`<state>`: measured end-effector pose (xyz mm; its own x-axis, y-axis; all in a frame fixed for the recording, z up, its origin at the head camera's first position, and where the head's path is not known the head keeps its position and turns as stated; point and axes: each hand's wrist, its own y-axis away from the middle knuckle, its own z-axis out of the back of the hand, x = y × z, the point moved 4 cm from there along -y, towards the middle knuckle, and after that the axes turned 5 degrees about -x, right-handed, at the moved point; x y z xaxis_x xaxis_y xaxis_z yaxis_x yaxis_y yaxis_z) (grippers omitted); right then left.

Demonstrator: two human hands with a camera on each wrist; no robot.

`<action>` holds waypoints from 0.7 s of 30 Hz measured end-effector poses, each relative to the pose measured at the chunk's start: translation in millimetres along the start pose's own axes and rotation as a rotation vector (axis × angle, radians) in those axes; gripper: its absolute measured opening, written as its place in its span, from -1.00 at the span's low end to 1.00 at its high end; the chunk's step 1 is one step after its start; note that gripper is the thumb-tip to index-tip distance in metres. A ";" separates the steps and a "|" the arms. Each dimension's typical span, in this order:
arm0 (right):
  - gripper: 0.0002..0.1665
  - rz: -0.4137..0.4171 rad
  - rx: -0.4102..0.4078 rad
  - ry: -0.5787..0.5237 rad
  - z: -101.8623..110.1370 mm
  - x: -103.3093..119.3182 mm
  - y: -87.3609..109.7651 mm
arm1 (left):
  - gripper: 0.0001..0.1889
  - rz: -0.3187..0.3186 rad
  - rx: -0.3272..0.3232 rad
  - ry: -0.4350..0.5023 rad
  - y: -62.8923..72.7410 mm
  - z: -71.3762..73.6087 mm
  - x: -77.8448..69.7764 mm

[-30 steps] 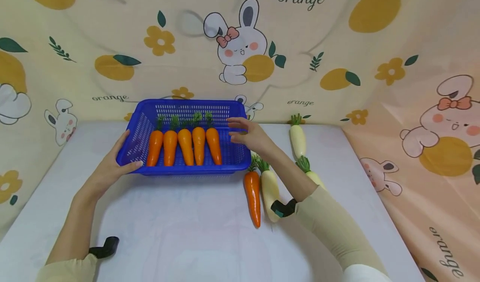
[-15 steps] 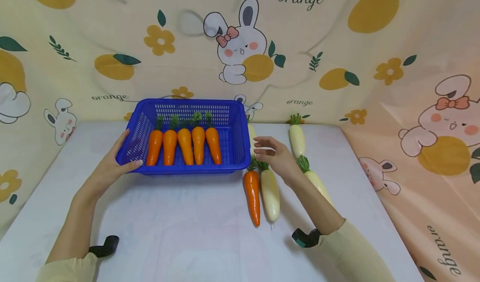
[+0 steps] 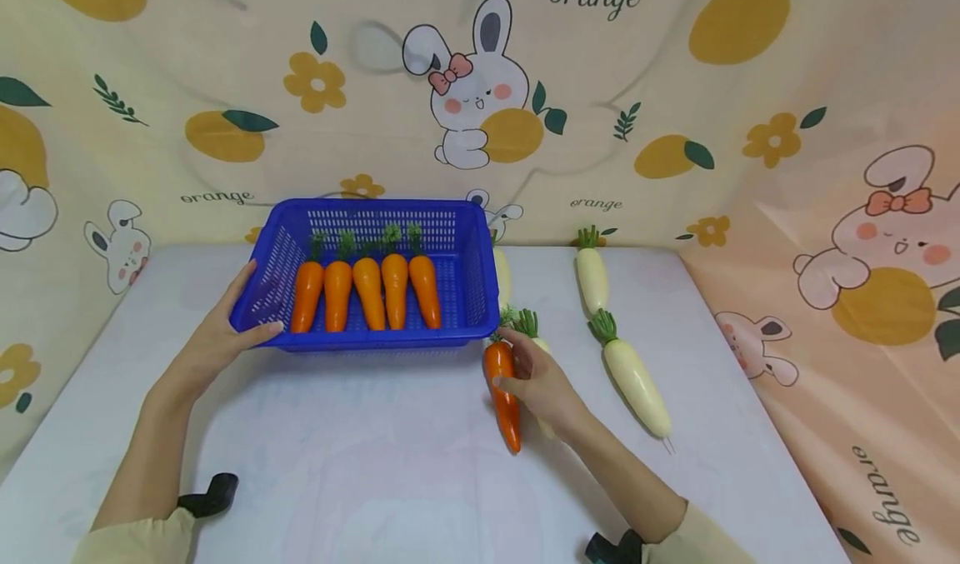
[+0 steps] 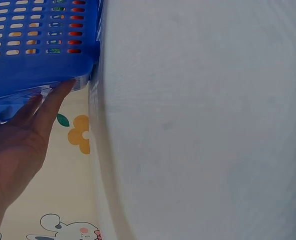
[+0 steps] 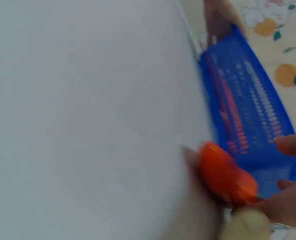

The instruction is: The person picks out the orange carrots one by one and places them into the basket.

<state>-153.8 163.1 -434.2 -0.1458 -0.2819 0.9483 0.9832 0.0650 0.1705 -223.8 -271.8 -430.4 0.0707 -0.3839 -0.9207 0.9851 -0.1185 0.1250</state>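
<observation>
My left hand (image 3: 217,331) grips the left front corner of a blue perforated plastic basket (image 3: 375,343), thumb at the front rim and fingers along the left side. Several orange carrots (image 3: 338,296) lie in a row in the basket, green tops toward the back. Outside its right front corner, my right hand (image 3: 546,385) reaches over another carrot (image 3: 507,410) on the table, thumb and fingers spread around its upper part. In the right wrist view, this carrot (image 5: 222,172) is blurred near the fingers. A white radish (image 3: 542,344) beside it is partly hidden by the hand.
Two white radishes stand out to the right: one (image 3: 593,281) near the back edge and one (image 3: 637,387) in front of it. Another radish (image 3: 502,277) shows partly behind the basket's right side. A printed cloth (image 3: 322,147) hangs behind the white table (image 3: 360,456).
My right hand has drawn back from over the basket's right end, moving down and right to the carrot outside. My left hand and the basket stay in place.
</observation>
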 end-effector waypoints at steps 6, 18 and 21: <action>-0.11 0.098 -0.040 0.164 -8.6 -15.2 -0.4 | 0.04 0.000 -0.004 -0.006 0.5 -0.4 -0.9; -0.01 0.147 -0.047 0.392 -4.7 -11.9 -12.4 | 0.03 0.003 -0.008 -0.002 -0.2 0.7 1.4; -0.02 0.110 -0.057 0.385 0.2 -13.1 -13.3 | 0.02 0.003 -0.003 0.014 0.0 -0.7 1.4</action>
<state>-165.0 166.1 -448.9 0.0018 -0.6146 0.7889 0.9968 0.0645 0.0480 -223.7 -271.6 -431.9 0.0754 -0.3715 -0.9254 0.9854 -0.1146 0.1263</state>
